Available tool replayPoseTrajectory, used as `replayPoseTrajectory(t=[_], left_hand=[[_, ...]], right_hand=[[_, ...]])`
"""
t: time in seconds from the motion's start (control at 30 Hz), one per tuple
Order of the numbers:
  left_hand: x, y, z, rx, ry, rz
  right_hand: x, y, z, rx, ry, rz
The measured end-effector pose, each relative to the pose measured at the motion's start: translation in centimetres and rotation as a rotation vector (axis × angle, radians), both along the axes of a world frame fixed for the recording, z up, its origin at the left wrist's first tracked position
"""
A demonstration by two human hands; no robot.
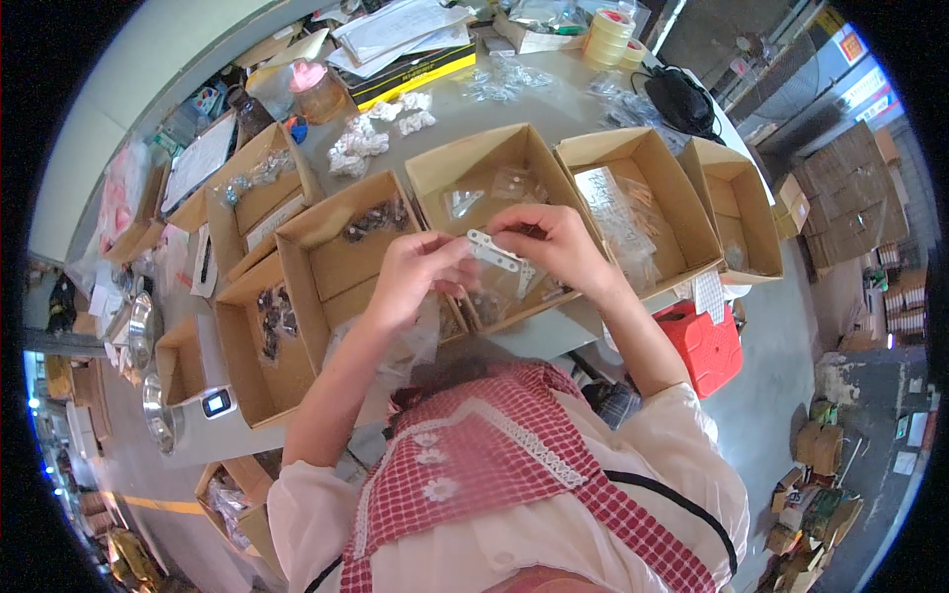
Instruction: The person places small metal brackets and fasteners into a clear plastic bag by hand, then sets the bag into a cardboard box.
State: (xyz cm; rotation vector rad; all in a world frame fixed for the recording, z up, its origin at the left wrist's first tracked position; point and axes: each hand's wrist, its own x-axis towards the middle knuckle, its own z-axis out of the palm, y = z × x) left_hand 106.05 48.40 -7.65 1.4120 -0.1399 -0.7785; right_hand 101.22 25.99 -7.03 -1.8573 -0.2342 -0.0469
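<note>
Over a cardboard box (435,163) at the middle of the table, my two hands meet at a small flat whitish bracket with holes (492,251). My left hand (420,272) pinches it from the left, fingers curled. From the right, my right hand (554,242) grips its upper side between thumb and fingers. Below the hands, a second pale bracket piece (526,282) shows inside the box. Farther back in that box lie small clear bags of parts (519,185) and a bagged white bracket (462,203). My fingers partly cover the held piece.
Boxes with dark parts (376,219) stand left; a box of bagged strips (633,217) stands right. Behind are white bagged pieces (361,143), loose metal parts (504,79), tape rolls (608,40) and a pink-lidded jar (318,91). A red jerrycan (704,346) sits low at right.
</note>
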Motion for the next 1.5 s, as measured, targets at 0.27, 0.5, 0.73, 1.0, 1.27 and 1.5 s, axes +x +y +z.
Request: replayPoseTrajectory(t=[0.27, 0.5, 0.73, 1.0, 1.27, 1.5], left_hand=[[-0.4, -1.0, -0.5, -0.026, 0.062, 0.0], [-0.8, -1.4, -0.8, -0.123, 0.139, 0.041], [-0.8, -1.8, -1.7, -0.128, 0.035, 0.066], [-1.0, -3.5, -1.1, -0.155, -0.114, 0.167], [-0.7, -4.7, -0.9, -0.11, -0.226, 0.173], [-1.4, -5.9, -1.1, 0.042, -0.201, 0.082]], right_hand=[[-1.8, 1.6, -1.4, -0.543, -0.682, -0.21], [-2.8, 1.2, -1.9, -0.776, -0.834, -0.119], [-2.4, 0.3, -2.5, -0.521, -0.794, -0.028], [-3.3, -1.3, -2.5, 0.178, 0.022, -0.192], [-2.6, -5.3, -2.6, 0.054, -0.134, -0.167], [-2.2, -5.8, 0.4, 0.463, 0.231, 0.154]])
